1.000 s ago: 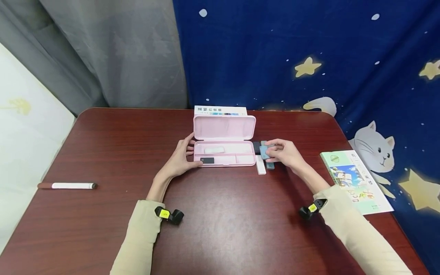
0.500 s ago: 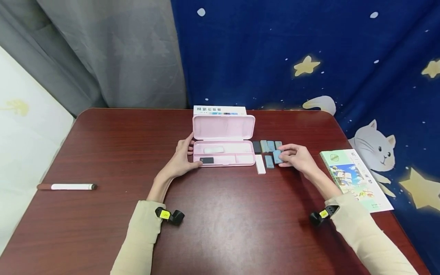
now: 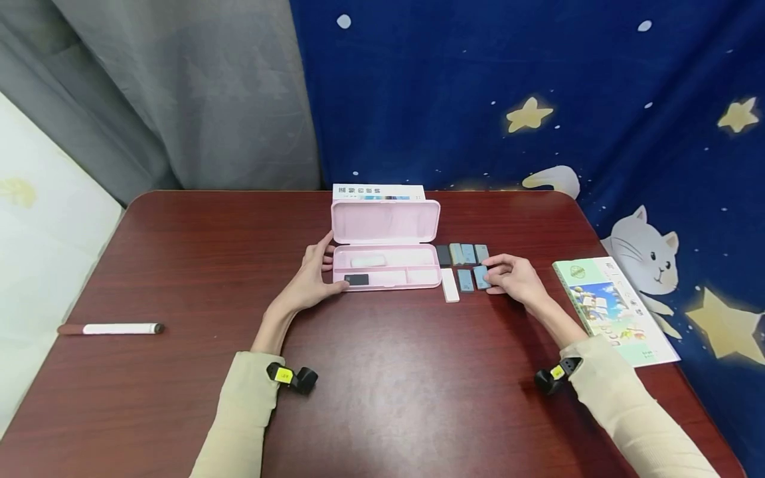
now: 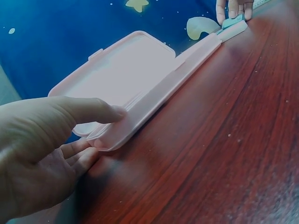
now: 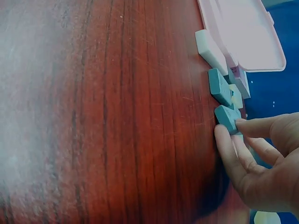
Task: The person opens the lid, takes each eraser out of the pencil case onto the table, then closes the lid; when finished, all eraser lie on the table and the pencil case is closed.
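An open pink pencil case [image 3: 394, 279] lies on the table with its lid raised at the back. Inside it are a white eraser [image 3: 368, 261] and a dark block [image 3: 356, 279]. My left hand [image 3: 306, 282] holds the case's left end, thumb over the front rim [image 4: 110, 135] and fingers at the end wall. To the right, my right hand [image 3: 514, 279] pinches a blue eraser [image 5: 226, 119] between thumb and fingers, low at the table. Beside it lie another blue eraser [image 3: 465, 281] and a long white eraser [image 3: 449, 285].
Behind those sits a back row with a dark block [image 3: 443, 255] and several bluish erasers [image 3: 468, 253]. A white box [image 3: 378, 192] stands behind the lid. A book [image 3: 615, 312] lies at the right edge, and a marker [image 3: 113, 328] at the far left.
My right hand has carried the blue eraser rightward from above the others and lowered it to the right end of the front row. My left hand stays on the pencil case.
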Tool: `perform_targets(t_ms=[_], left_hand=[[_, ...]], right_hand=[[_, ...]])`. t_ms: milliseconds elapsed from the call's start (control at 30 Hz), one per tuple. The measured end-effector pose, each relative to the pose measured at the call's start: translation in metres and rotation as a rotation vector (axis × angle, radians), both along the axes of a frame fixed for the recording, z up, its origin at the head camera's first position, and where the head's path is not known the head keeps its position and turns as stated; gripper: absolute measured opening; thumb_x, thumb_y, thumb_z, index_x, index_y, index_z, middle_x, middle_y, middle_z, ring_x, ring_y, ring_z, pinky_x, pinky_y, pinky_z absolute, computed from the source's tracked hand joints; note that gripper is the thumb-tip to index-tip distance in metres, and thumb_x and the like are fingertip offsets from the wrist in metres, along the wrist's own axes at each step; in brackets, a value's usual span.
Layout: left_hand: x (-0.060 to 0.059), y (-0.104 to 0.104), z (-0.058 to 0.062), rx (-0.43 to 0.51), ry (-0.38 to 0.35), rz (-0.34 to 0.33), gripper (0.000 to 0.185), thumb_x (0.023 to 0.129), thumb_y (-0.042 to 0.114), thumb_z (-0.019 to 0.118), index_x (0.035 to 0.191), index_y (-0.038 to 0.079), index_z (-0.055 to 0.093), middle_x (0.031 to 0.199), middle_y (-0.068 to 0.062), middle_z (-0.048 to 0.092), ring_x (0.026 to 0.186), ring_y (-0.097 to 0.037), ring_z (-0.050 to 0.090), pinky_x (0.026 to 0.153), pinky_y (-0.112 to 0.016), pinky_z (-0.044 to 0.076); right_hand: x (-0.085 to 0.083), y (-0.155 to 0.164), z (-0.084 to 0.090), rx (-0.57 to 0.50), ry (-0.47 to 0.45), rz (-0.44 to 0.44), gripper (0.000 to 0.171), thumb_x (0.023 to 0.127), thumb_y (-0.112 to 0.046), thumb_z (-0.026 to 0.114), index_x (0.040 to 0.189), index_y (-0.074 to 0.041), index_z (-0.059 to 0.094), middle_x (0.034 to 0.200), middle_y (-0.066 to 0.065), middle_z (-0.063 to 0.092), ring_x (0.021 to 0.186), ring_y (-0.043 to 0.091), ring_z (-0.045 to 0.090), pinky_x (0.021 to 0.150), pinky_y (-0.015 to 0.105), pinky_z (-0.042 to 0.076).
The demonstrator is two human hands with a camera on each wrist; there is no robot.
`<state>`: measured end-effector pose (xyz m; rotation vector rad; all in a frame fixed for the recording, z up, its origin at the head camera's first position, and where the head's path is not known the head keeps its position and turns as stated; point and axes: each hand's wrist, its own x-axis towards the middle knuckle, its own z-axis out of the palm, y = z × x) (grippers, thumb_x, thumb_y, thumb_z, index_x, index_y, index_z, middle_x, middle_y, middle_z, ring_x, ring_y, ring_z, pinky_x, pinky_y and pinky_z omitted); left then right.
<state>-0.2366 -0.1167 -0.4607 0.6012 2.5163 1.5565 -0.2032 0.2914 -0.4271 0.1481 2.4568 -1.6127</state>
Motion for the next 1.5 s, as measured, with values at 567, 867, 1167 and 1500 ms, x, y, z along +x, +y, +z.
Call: perform_targets(t_ms=[567,867,1167,1500], left_hand=[[-0.003,0.001,0.000,0.036,-0.010,0.003,0.107,0.073,0.001,0.082,0.155,0.008,0.013,0.132,-0.022,0.034,0.114,-0.032,0.042,0.103,-0.043,0.041],[-0.004,0.001,0.000,0.028,-0.014,0.007,0.107,0.073,0.002,0.081,0.155,0.011,0.012,0.132,-0.020,0.034,0.114,-0.030,0.041,0.103,-0.041,0.041],[0.003,0.003,0.012,0.070,-0.012,-0.001,0.105,0.073,-0.005,0.079,0.153,0.002,0.012,0.132,-0.029,0.032,0.114,-0.040,0.040,0.103,-0.050,0.039],[0.019,0.007,0.042,0.057,-0.014,-0.019,0.096,0.074,-0.009,0.074,0.149,-0.010,0.013,0.129,-0.036,0.031,0.113,-0.046,0.039,0.102,-0.053,0.038]], right_hand=[[0.000,-0.003,-0.005,0.185,0.102,-0.020,0.026,0.090,0.005,0.060,0.115,0.010,0.061,0.090,0.020,0.062,0.068,0.012,0.067,0.061,0.028,0.058],[0.000,-0.004,-0.003,0.222,0.113,-0.019,0.025,0.089,0.005,0.060,0.114,0.010,0.062,0.089,0.021,0.063,0.069,0.014,0.067,0.061,0.028,0.058],[-0.001,-0.006,-0.004,0.245,0.114,-0.029,0.025,0.088,0.004,0.062,0.113,0.008,0.063,0.088,0.021,0.065,0.065,0.013,0.067,0.060,0.027,0.058],[0.000,0.000,0.000,0.226,0.087,-0.027,0.024,0.092,0.000,0.060,0.114,0.007,0.062,0.093,0.024,0.067,0.066,0.019,0.069,0.061,0.032,0.059]])
